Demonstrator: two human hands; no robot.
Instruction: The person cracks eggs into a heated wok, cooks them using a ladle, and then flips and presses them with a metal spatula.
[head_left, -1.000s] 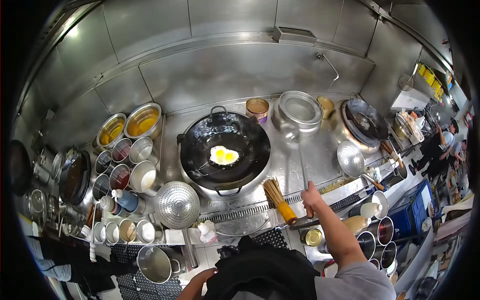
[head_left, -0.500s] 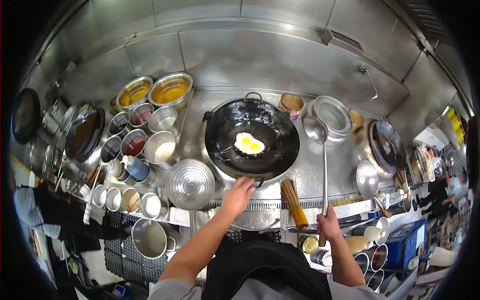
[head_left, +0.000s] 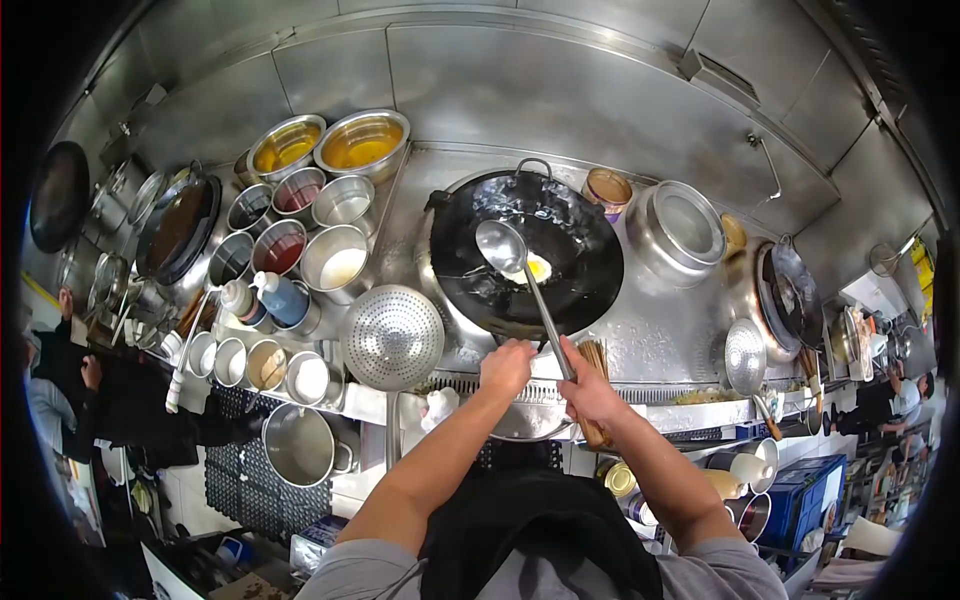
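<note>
Swung leftward from above the counter (head_left: 670, 310), the ladle (head_left: 502, 247) now hangs with its bowl over the wok (head_left: 590, 275), and my right hand (head_left: 588, 388) has come in with it, close to my left (head_left: 508, 366). The fingers of my right hand are clamped round the ladle's handle, which slants up and to the left from my grip. My left hand, spread at the near rim half a second ago, is now curled there by the wok's near handle; its fingers look together, but I cannot tell whether they close on the handle, because my hand hides it.

The eggs (head_left: 540, 268) lie in the middle of the wok, partly covered from my view by the ladle, so that just one yolk shows. I cannot tell whether the ladle touches them.

Just beyond my right hand is the brush (head_left: 595, 434), partly hidden behind it. Left of the wok, near its rim, rests the big strainer (head_left: 392, 338), with a white cloth (head_left: 440, 406) near its handle. Behind the wok, to the right, stands a tin (head_left: 615, 212), with the pot (head_left: 652, 245) just beside it. Two bowls (head_left: 390, 165) of yellow liquid sit to the wok's upper left.
</note>
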